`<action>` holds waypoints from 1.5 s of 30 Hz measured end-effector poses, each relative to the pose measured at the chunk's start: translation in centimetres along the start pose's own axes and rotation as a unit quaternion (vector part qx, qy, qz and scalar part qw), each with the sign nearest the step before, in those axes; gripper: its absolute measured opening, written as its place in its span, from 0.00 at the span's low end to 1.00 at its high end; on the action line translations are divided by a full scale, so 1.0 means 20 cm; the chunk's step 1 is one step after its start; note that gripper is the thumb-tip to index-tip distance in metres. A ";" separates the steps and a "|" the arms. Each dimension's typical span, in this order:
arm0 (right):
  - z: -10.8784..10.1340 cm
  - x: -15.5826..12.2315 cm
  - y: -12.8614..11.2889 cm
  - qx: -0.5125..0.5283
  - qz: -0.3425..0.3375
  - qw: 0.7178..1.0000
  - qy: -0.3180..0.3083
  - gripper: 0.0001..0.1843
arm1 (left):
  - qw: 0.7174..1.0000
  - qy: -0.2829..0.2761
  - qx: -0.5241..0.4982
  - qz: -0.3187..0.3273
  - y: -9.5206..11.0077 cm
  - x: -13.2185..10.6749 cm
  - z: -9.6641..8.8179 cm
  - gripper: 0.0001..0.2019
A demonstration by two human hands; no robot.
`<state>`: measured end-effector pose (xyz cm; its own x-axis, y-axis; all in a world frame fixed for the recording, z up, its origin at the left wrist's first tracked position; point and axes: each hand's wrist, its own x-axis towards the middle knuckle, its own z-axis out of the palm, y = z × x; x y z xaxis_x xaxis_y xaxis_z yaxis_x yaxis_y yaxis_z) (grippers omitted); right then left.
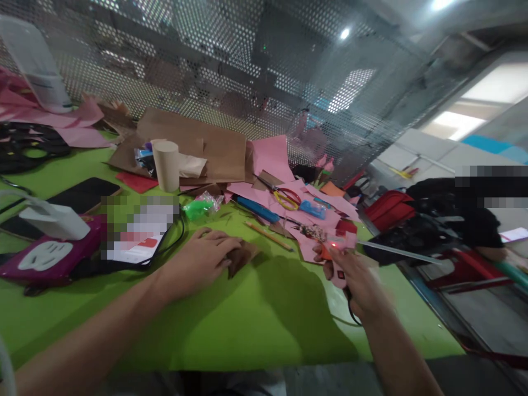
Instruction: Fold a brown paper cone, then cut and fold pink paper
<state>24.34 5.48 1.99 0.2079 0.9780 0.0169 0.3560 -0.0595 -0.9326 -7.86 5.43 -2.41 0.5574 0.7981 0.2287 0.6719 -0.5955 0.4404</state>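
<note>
My right hand [358, 278] is wrapped round a pink hot glue gun [339, 275] with a small red light lit. A long clear glue stick [400, 251] sticks out of it to the right, and a black cord hangs below. My left hand [204, 258] is closed on a small piece of brown paper [243, 257] at the green tabletop. Between the hands lies a pencil [270, 236]. Just beyond it are a blue-handled cutter [256, 209], yellow-and-red scissors [287, 199] and scattered pink paper [270, 157].
At the left are a phone with a lit screen [144, 234], a dark phone [82, 195], a white charger [55, 220] and a purple pouch [53, 256]. A cardboard tube [167, 165] stands before brown cardboard [198, 124]. Perforated metal [231, 66] rises behind; a person in black [454, 214] is at right.
</note>
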 end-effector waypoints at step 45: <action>0.42 0.12 -0.10 -0.184 -0.303 0.867 -0.349 0.03 | 0.999 0.014 -0.045 0.015 -0.03 -0.03 -0.05 0.09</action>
<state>16.43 9.59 0.86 -0.6762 0.7266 0.1221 0.4999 0.5742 -0.6484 -8.97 5.38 -1.93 0.5628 0.7825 0.2665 0.6072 -0.6101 0.5091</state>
